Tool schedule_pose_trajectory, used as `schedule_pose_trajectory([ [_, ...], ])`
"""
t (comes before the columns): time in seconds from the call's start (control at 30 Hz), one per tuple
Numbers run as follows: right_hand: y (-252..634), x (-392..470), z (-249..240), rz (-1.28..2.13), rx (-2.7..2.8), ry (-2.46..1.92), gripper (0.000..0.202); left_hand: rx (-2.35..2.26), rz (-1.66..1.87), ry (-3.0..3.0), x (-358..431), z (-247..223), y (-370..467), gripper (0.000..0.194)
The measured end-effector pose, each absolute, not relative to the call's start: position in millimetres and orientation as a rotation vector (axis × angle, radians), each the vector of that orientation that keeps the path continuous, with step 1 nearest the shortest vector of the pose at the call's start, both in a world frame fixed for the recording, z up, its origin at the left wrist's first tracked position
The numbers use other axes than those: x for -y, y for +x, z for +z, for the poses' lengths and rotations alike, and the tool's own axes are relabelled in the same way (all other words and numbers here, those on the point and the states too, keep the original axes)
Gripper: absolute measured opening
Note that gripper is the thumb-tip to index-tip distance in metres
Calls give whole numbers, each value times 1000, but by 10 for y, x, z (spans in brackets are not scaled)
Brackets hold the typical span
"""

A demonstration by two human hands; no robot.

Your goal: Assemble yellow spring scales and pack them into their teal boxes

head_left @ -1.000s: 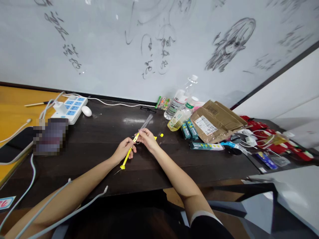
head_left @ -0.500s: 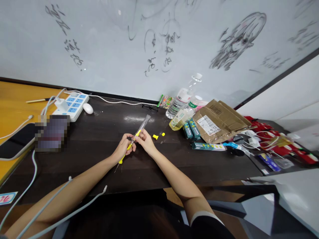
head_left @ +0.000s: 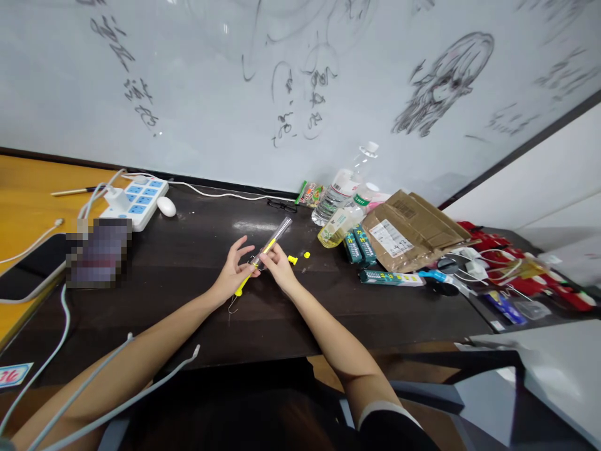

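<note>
A slim spring scale (head_left: 281,232) lies slantwise between my hands, with a clear tube at its upper end and a yellow rod inside. From its lower yellow end (head_left: 240,290) hangs a thin metal hook (head_left: 233,307). My right hand (head_left: 280,268) is closed round the tube's lower part. My left hand (head_left: 236,273) has its thumb and lower fingertips on the yellow section, while its upper fingers are lifted and spread. Just right of my right hand, a yellow plug (head_left: 292,260) and a smaller yellow cap (head_left: 307,255) rest on the dark table (head_left: 188,263).
A power strip (head_left: 141,203), a white egg-shaped object (head_left: 166,206) and a phone (head_left: 32,266) are at left. Bottles (head_left: 334,195), teal boxes (head_left: 365,244) and a cardboard parcel (head_left: 413,225) stand at right. Loose cables (head_left: 154,382) cross the front left. A whiteboard (head_left: 197,94) rises behind.
My left hand's upper fingers have lifted off the spring scale and spread. More of the clear tube shows, and the hook end has shifted slightly right and up.
</note>
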State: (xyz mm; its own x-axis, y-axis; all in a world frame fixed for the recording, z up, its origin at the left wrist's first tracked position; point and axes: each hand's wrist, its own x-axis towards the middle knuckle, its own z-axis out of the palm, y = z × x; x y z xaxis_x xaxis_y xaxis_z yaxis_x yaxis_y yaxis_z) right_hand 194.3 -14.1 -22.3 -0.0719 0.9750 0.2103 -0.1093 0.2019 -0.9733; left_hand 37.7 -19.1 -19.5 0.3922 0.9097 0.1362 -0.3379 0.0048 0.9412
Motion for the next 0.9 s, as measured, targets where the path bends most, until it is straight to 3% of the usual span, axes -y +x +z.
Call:
schedule_pose_trajectory([
  [0.33,1932,165,-222,1265,1319,-928,36,-714,1105,1286,165,-212,357,80],
  [0.57,1905,235,-126,1569,1181,-860,45,-782,1122,1299,161,-227,363,71],
  [0.73,2046,177,-36,1462,1076,-879,47,-794,926,1134,148,-200,333,48],
  [0.9,2285,88,46,1310,1012,-894,48,-697,757,1136,158,-231,359,45],
])
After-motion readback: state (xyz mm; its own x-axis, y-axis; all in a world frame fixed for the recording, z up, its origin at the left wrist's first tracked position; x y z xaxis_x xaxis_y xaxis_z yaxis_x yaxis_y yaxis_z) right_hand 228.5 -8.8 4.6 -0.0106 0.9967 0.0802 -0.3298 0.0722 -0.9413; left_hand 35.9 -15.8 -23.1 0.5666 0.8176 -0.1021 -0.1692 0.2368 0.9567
